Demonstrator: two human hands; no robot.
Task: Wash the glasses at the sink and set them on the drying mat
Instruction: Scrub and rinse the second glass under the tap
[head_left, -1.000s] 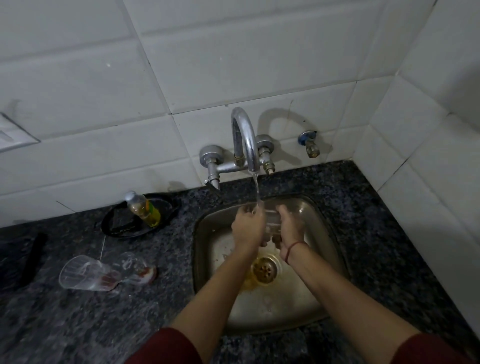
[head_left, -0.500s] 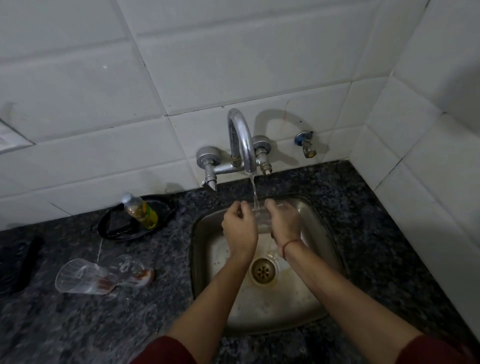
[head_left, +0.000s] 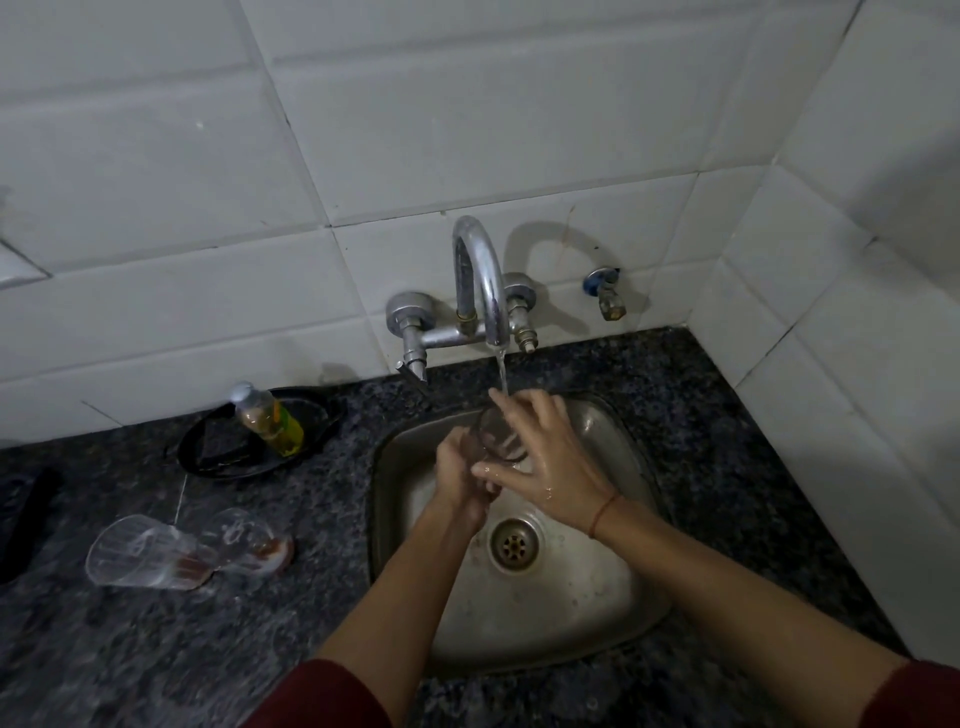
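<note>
Now, left hand (head_left: 460, 478) curls round the glass (head_left: 492, 435) from below, steadying it under the tap (head_left: 480, 270) so the stream (head_left: 502, 371) hits it. Right hand (head_left: 545, 460) lies across it, fingers straight, apparently rubbing. All of this is over the sink (head_left: 597, 597), to catch the runoff. Two more glasses (head_left: 140, 553) lie tipped on the surface (head_left: 208, 649), left, seemingly waiting their turn.

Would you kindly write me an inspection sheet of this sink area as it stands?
Surface: dark counter, steel sink.
Job's things: glass under the running tap; two glasses lie on their sides left of the sink, with reddish residue; no drying mat seen.
Clutter: bottle on a black tray; dark object at the left edge.
Hands: left hand grips the glass; right hand lies over it, fingers straight.
Cables: nothing seen.
Surroundings: white tiles, small valve on the wall.
</note>
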